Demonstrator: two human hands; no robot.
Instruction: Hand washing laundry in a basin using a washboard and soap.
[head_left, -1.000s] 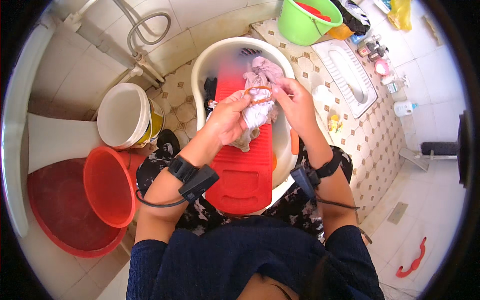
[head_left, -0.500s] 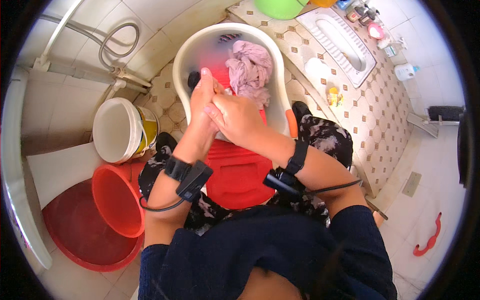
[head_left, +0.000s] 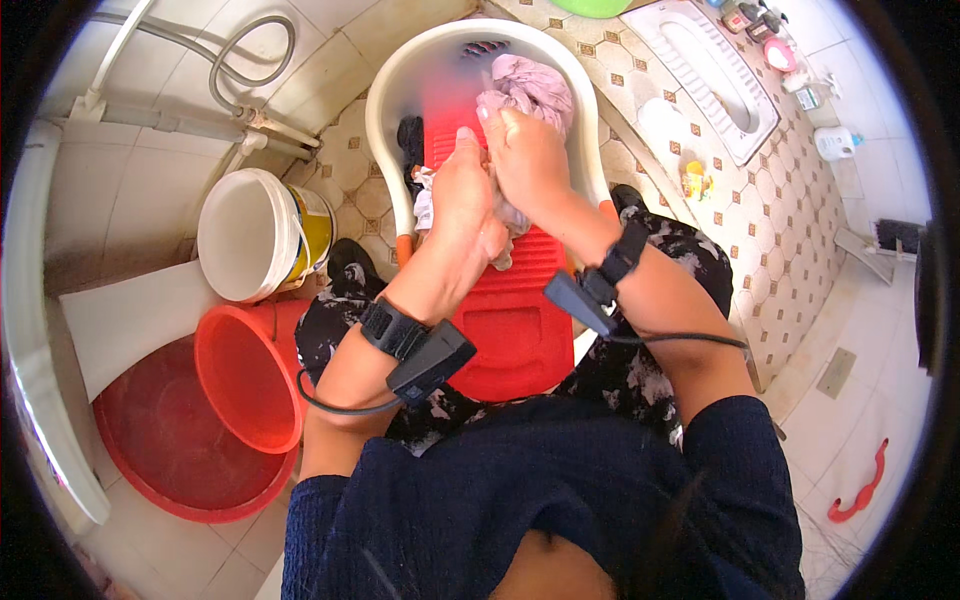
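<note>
My left hand [head_left: 462, 205] and my right hand [head_left: 527, 160] are close together above a ribbed red washboard [head_left: 500, 335]. Both are closed on a wet, pale pinkish cloth [head_left: 513, 218], which shows between them and hangs below the left palm. The washboard leans in a white tub [head_left: 383, 130] with orange handles. Beyond my right hand lies a bunched pale pink garment [head_left: 535, 85]; whether the held cloth is part of it I cannot tell. A white cloth [head_left: 422, 200] and a black one [head_left: 410, 140] lie left of my left hand.
A white bucket [head_left: 240, 235], a red bucket [head_left: 245, 375] and a wide red basin [head_left: 150, 440] stand at the left. A raised tiled step with a squat toilet [head_left: 715, 80] and bottles is at the far right. A grey hose [head_left: 285, 60] hangs on the left wall.
My hands were clasped together above the tub; now they are apart at the fingers and hold the pale cloth. The whole scene has shifted slightly right and up in view.
</note>
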